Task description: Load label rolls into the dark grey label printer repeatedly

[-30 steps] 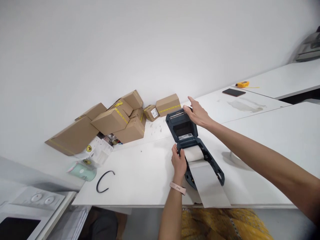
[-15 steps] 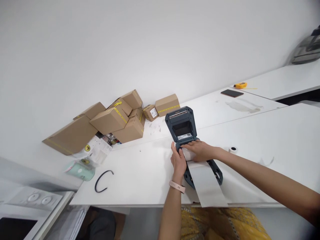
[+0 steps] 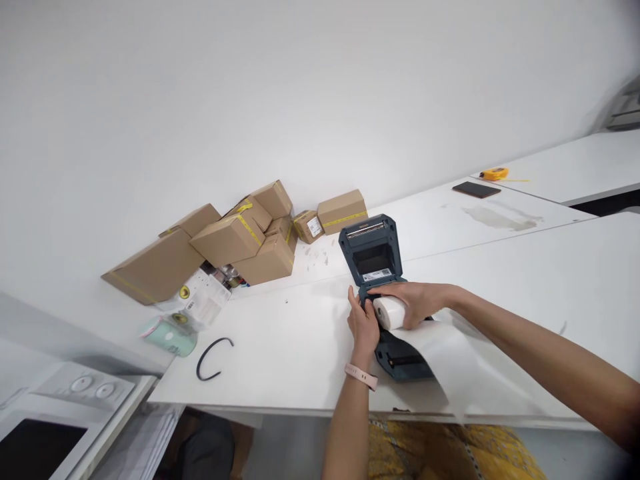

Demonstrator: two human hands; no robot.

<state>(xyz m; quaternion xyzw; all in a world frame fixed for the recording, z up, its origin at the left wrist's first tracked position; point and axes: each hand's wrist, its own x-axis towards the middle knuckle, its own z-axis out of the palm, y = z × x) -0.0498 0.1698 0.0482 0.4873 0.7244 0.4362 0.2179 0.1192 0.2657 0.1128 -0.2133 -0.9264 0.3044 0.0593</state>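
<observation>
A dark blue-grey label printer (image 3: 406, 365) sits on the white table with its lid (image 3: 373, 250) raised. My right hand (image 3: 419, 301) is closed around a white label roll (image 3: 393, 313) over the printer's bay. From the roll a wide strip of label paper (image 3: 450, 357) curves out to the right, past the printer's front. At the printer's left side, my left hand (image 3: 364, 327) grips the edge, its thumb close to the roll's end. A pink band is on the left wrist. My right hand covers part of the roll and the printer's right side.
Cardboard boxes (image 3: 227, 240) are stacked against the wall at the left. A black headband (image 3: 203, 360), a mint-green container (image 3: 173, 338) and plastic packets (image 3: 207, 300) lie on the table's left part. A phone (image 3: 477, 190) and a yellow tape measure (image 3: 495, 174) lie at the back right.
My right hand has tilted the label roll, so its end now shows. The paper strip has swung from the printer's front to the right. My left hand stays at the printer's side.
</observation>
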